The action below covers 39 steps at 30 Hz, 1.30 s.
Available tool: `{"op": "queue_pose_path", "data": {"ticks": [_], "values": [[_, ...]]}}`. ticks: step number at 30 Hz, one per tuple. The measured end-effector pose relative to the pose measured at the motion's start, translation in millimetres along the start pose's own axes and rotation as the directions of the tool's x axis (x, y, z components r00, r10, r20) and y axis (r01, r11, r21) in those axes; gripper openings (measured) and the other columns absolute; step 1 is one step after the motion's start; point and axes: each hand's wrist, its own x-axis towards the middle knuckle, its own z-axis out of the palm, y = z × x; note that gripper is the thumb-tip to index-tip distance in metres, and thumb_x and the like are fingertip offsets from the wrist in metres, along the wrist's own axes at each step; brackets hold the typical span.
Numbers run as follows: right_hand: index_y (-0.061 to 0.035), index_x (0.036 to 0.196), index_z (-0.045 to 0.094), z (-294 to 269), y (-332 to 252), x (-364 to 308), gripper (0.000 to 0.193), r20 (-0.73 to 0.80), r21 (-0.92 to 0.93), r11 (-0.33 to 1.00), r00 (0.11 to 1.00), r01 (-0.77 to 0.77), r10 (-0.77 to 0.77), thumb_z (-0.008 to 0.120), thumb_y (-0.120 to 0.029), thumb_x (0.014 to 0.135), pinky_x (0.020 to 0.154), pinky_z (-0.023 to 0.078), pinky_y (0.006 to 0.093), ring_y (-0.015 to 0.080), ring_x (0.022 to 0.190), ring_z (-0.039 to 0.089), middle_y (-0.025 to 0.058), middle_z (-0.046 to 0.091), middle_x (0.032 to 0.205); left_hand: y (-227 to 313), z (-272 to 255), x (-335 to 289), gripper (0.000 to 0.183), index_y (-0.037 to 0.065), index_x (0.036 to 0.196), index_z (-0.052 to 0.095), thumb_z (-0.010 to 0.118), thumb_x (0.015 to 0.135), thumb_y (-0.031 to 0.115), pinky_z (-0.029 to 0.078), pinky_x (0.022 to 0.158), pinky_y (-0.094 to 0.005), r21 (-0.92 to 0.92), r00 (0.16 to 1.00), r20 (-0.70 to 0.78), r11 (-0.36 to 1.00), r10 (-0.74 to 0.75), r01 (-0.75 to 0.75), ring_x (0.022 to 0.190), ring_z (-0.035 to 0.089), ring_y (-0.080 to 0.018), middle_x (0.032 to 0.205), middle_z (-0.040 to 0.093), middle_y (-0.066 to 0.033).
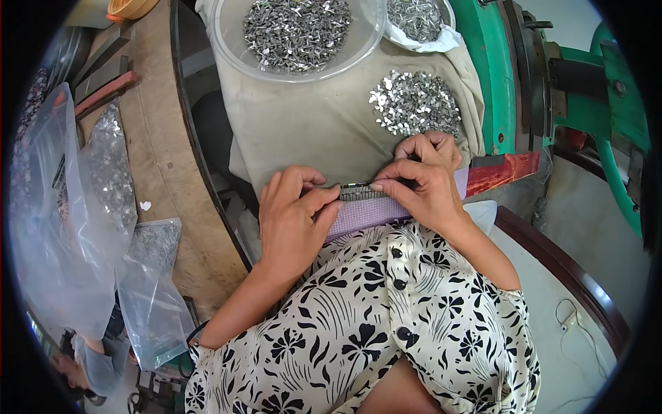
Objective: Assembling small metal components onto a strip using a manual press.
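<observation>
A short row of small grey metal pieces [363, 193], lined up side by side, lies at the front edge of the cloth-covered surface. At its left end my left hand [288, 215] has thumb and index finger closed on it. My right hand [431, 190] pinches the right end, its other fingers curled. Under the row is a lilac checked cloth or pad [365, 215]. Just beyond my right hand is a loose heap of small shiny metal bits [417, 103]. The fingertips partly hide the ends of the row.
A clear plastic tub [227, 52] of metal parts stands at the back, beside a lined bowl [452, 38] of shiny pieces. On the right is a green machine [493, 83]. At the left, clear plastic bags [155, 297] lie over a wooden tabletop [155, 131]. Another person [89, 366] is partly visible lower left.
</observation>
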Motion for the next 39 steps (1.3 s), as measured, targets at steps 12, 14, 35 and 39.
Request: {"op": "queue_pose_path", "data": {"ticks": [12,14,35,39], "values": [[-0.0179,0.08,0.077,2,0,1,0.019,0.003,0.031,1.0,1.0,0.007,-0.007,0.084,-0.032,0.07,0.092,0.024,0.044,0.0232,0.103,0.04,-0.0053,0.052,0.091,1,0,0,0.02,0.008,0.09,0.075,0.08,0.071,0.011,0.041,0.078,-0.0366,0.013,1.0,-0.001,1.0,-0.016,0.016,0.091,0.057,-0.0221,0.099,0.06,-0.0033],[-0.0179,0.078,0.078,3,0,1,0.018,-0.021,0.028,0.999,1.0,0.016,-0.015,0.084,-0.032,0.068,0.088,0.024,0.0445,0.0261,0.105,0.042,-0.0046,0.055,0.091,1,0,1,0.021,0.007,0.09,0.075,0.08,0.071,0.011,0.041,0.078,-0.0368,0.017,1.0,0.0,1.0,-0.01,0.01,0.091,0.057,-0.0222,0.099,0.06,-0.0033],[-0.0186,0.082,0.079,-4,3,2,0.017,0.028,0.101,0.995,1.0,-0.003,0.001,0.084,-0.027,0.068,0.095,0.024,0.043,0.0233,0.104,0.042,-0.0055,0.055,0.093,3,-1,1,0.022,0.007,0.092,0.075,0.079,0.071,0.009,0.042,0.079,-0.0372,0.022,1.0,0.01,1.0,-0.015,0.015,0.09,0.057,-0.0225,0.098,0.059,-0.0039],[-0.0184,0.082,0.079,-7,0,5,0.018,0.03,0.034,0.999,0.999,0.012,-0.013,0.084,-0.028,0.067,0.095,0.024,0.0431,0.0229,0.103,0.043,-0.0054,0.055,0.092,3,-1,1,0.021,0.006,0.091,0.075,0.079,0.071,0.009,0.042,0.079,-0.0372,0.024,1.0,0.014,1.0,-0.015,0.015,0.09,0.057,-0.0226,0.098,0.059,-0.0042]]}}
